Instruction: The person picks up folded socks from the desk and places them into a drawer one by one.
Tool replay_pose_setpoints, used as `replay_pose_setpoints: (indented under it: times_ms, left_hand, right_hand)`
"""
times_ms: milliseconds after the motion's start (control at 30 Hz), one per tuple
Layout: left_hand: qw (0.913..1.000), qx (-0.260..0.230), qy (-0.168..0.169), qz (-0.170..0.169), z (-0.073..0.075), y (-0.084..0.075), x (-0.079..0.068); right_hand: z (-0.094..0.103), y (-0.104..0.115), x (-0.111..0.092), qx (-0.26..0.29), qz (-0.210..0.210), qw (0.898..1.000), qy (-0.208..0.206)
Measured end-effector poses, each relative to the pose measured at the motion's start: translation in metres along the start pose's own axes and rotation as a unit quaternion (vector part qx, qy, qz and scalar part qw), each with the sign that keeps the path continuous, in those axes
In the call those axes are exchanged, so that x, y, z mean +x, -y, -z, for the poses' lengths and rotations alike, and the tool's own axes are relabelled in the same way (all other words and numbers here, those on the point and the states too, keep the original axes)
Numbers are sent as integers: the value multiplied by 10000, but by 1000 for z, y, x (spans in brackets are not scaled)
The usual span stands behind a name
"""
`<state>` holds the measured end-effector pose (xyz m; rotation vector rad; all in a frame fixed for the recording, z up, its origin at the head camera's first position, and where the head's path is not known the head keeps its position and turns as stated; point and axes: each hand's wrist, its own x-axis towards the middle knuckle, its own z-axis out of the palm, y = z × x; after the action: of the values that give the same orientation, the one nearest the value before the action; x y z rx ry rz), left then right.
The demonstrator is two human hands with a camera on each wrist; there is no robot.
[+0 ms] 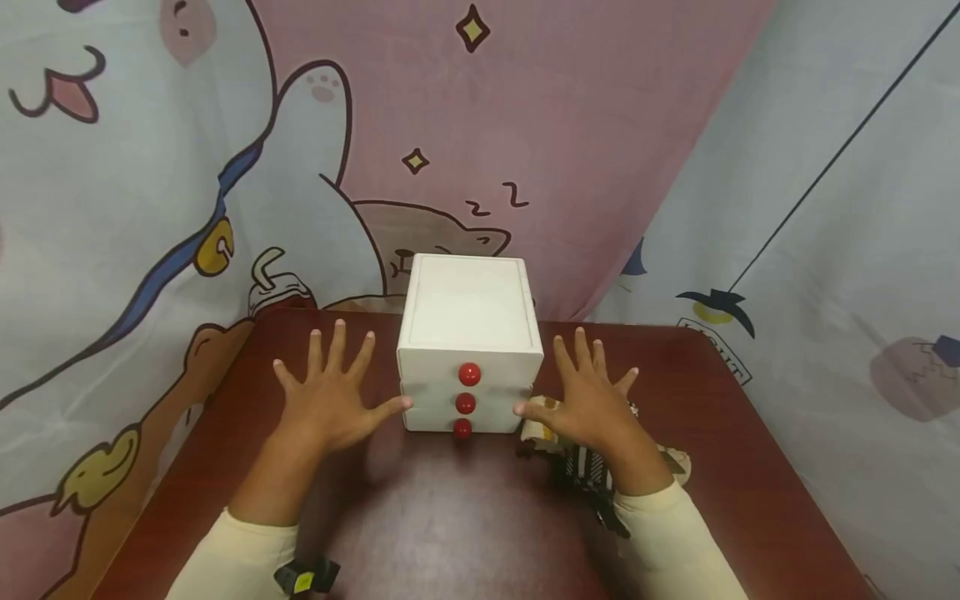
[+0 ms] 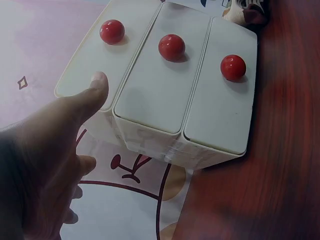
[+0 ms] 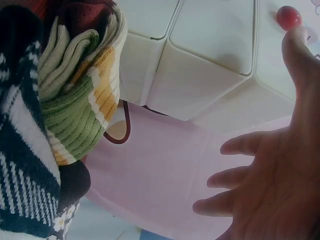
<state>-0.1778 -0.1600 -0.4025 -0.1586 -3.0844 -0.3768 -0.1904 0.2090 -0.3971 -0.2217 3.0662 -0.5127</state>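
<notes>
A white three-drawer box (image 1: 472, 304) with round red knobs (image 1: 469, 374) stands on the table, its drawers closed. To its left, my left hand (image 1: 327, 404) is held with fingers spread, the thumb tip at the box's side in the head view. My right hand (image 1: 592, 408) has its fingers spread likewise on the other side, thumb towards the box. Neither hand holds anything. Beneath and beside the right hand lie knitted socks: a rolled green, yellow and white ribbed one (image 3: 82, 95) and a dark one with white pattern (image 3: 22, 135).
The dark red-brown table (image 1: 450, 517) reaches to a cartoon-printed cloth (image 1: 540, 125) hanging behind and at both sides. A small black object with a yellow-green patch (image 1: 306, 577) is by the left sleeve. The socks sit close to the box's right side.
</notes>
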Motion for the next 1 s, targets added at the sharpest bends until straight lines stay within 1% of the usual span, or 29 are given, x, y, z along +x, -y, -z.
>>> replay_pose_setpoints:
  times_ms: [200, 267, 333, 400, 467, 533, 600, 633, 700, 767, 800, 867, 933, 967, 1000]
  left_hand:
    - [10000, -33, 27, 13, 1, 0, 1]
    - [9999, -83, 112, 15, 1, 0, 1]
    - [9993, -276, 249, -13, 1, -1, 2]
    - [9971, -612, 446, -75, 2, -2, 3]
    - [9922, -1086, 578, -184, 2, -1, 4]
    - [9844, -1609, 631, -326, 3, 0, 6]
    - [9738, -2146, 597, -456, 2, 2, 9]
    - [9673, -2423, 558, -504, 1, 3, 10]
    - [9520, -2980, 505, -478, -1, 4, 14]
    - [9281, -3669, 556, -312, -4, 2, 17]
    - [9132, -4023, 617, -195, -5, 1, 18]
    - [8780, -4729, 741, 90, -7, -4, 20]
    - [8408, -5335, 852, 347, -8, -10, 22]
    - [8271, -5532, 882, 465, -8, -13, 23]
    - [8157, -5689, 884, 563, -7, -16, 24]
  right_hand:
    - [0, 1, -3, -36, 12, 10000, -29]
    - [0, 2, -5, -53, -10, 10000, -36]
    - [-1, 4, -8, -88, -46, 9999, -73]
    - [-2, 6, -11, -143, -94, 9997, -152]
    - [-2, 8, -15, -195, -161, 9994, -232]
    - [-2, 12, -18, -211, -232, 9991, -282]
    - [-2, 16, -20, -204, -301, 9989, -308]
    - [-2, 18, -22, -200, -330, 9988, -312]
    - [-4, 22, -24, -186, -362, 9986, -344]
    - [-6, 25, -27, -191, -362, 9982, -433]
    - [-7, 27, -29, -194, -359, 9979, -501]
    - [-9, 31, -32, -212, -360, 9968, -681]
    - [-10, 35, -36, -264, -349, 9953, -863]
    - [-11, 38, -38, -304, -350, 9943, -964]
    - [-12, 40, -39, -358, -334, 9931, -1070]
